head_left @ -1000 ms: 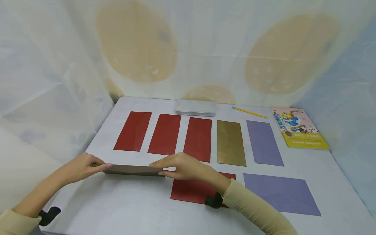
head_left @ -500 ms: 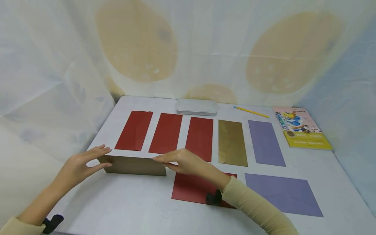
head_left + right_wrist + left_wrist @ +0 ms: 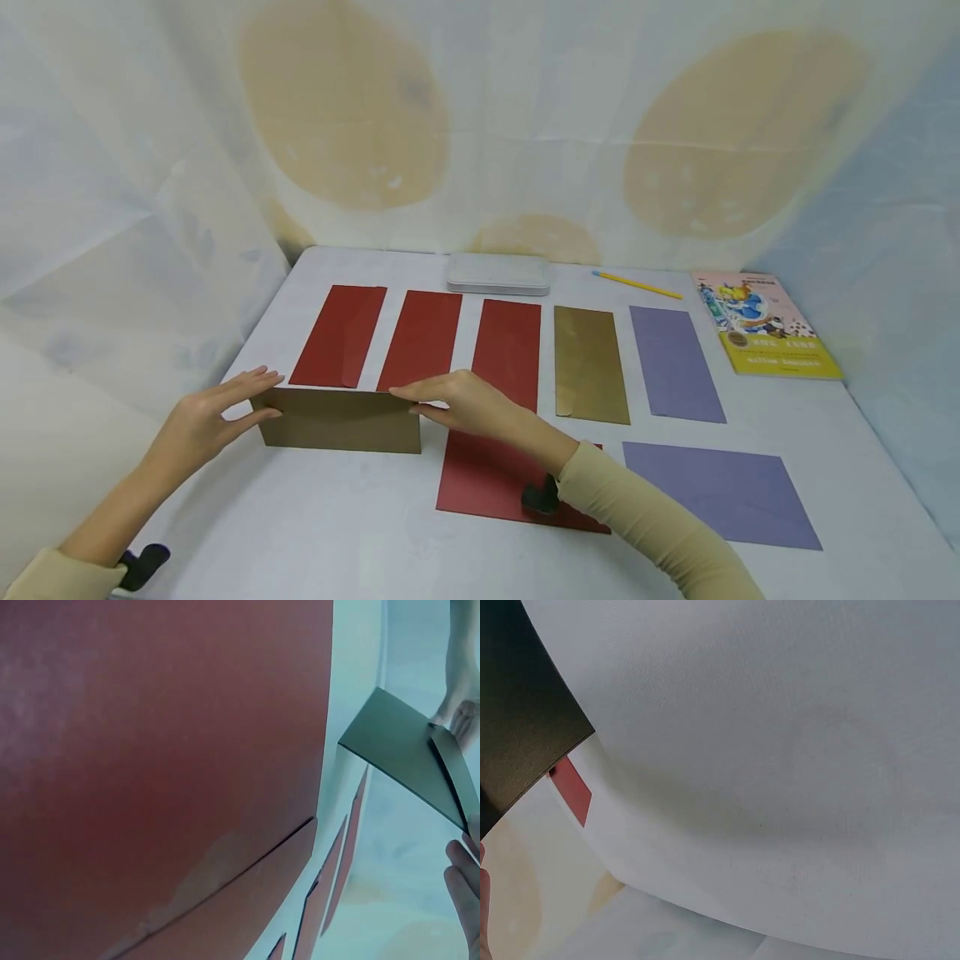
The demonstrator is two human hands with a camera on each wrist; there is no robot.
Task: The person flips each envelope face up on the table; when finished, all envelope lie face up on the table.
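Between my two hands a gold envelope (image 3: 341,425) is held on its long side, its broad face toward me. My left hand (image 3: 206,423) pinches its left end, thumb in front and fingers behind the top edge. At the upper right corner, the thumb and fingers of my right hand (image 3: 472,406) pinch it. The right wrist view shows the envelope (image 3: 401,742) with a flap standing out along one long edge. Under my right forearm lies a red envelope (image 3: 487,483). In the left wrist view, one corner of the gold envelope (image 3: 525,712) shows.
Behind my hands lie three red envelopes (image 3: 341,333) in a row, then another gold envelope (image 3: 592,367) and a purple one (image 3: 675,362). A second purple envelope (image 3: 720,492) lies front right. Farther back are a metal case (image 3: 498,275), a pencil (image 3: 637,285) and a book (image 3: 765,325).
The gold envelope has tipped up from a narrow, foreshortened strip to show its broad face. My left hand has risen and its fingers have spread along the top edge; the right hand has risen slightly.
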